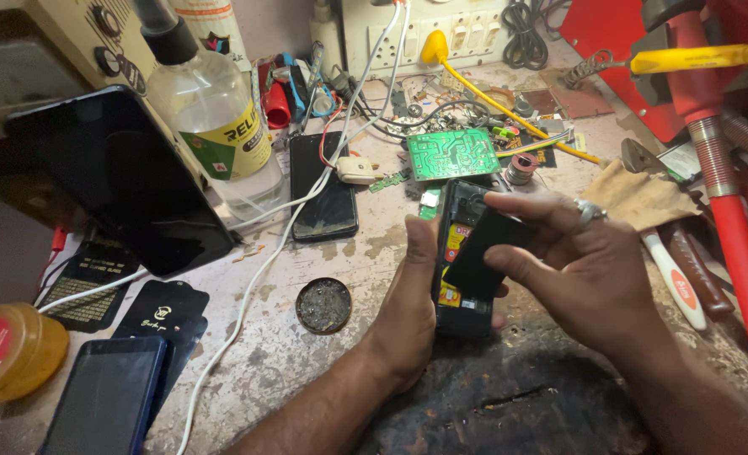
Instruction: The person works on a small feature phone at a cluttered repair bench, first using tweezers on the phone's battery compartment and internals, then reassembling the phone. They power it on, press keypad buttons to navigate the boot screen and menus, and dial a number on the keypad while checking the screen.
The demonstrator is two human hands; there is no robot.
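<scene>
My left hand [412, 295] grips a small black phone [458, 312] with its back cover off, held upright over the workbench. A yellow and red label shows inside the open back. My right hand [589, 270], with a ring on one finger, pinches a flat black battery [483, 248] between thumb and fingers and holds it tilted against the phone's open back. The phone's lower end rests near the dark scorched patch [509, 396] of the bench.
A green circuit board [452, 153] lies behind the phone. A black smartphone [322, 185], a clear bottle [214, 118], a large dark tablet [121, 181], a round tin [323, 305], white cables, a blue phone [104, 396] and an amber jar [12, 350] crowd the left. Red tools [719, 168] and screwdrivers lie right.
</scene>
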